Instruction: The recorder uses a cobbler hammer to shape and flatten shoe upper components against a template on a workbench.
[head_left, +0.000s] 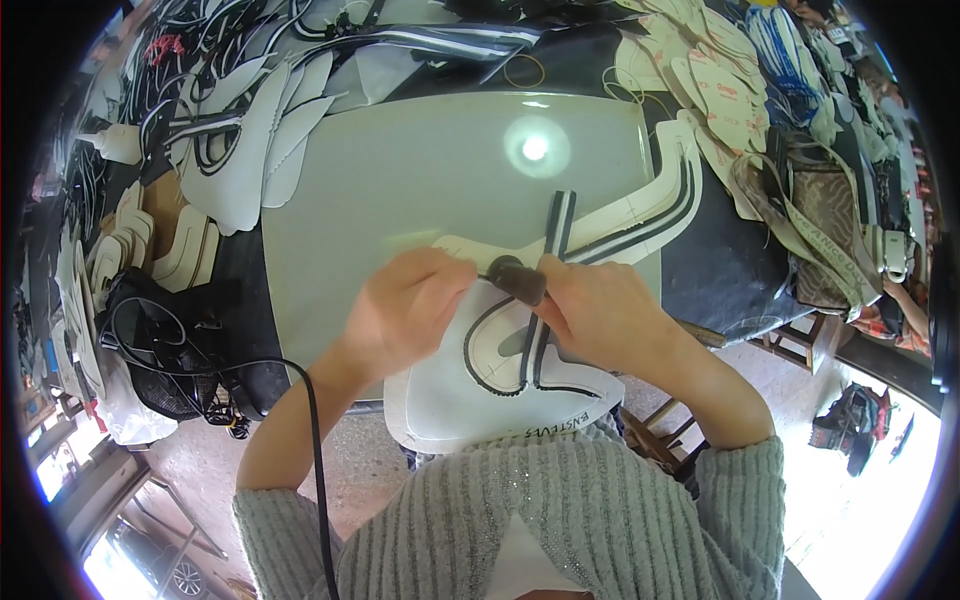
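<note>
My right hand [610, 310] is closed round a hammer with a dark head [516, 280]; a wooden handle end [700, 333] shows past my wrist. My left hand [410, 305], slightly blurred, pinches at something thin just left of the head; what it is cannot be made out. Under both hands lies a white card pattern [430, 400] with a curved cut-out, overhanging the table's near edge against my body. A black-and-white striped strap [562, 222] runs under my right hand and follows the pattern's curves. Its other length bends along the pattern's long arm [680, 195] at the right.
A pale board [400, 160] covers the table's middle. White pattern pieces [250, 150] and a white bottle [118, 143] lie at left, near a black bag [165, 350]. Card pieces [725, 90] and a brown patterned bag [815, 220] stand right. A black cable [315, 440] crosses my left arm.
</note>
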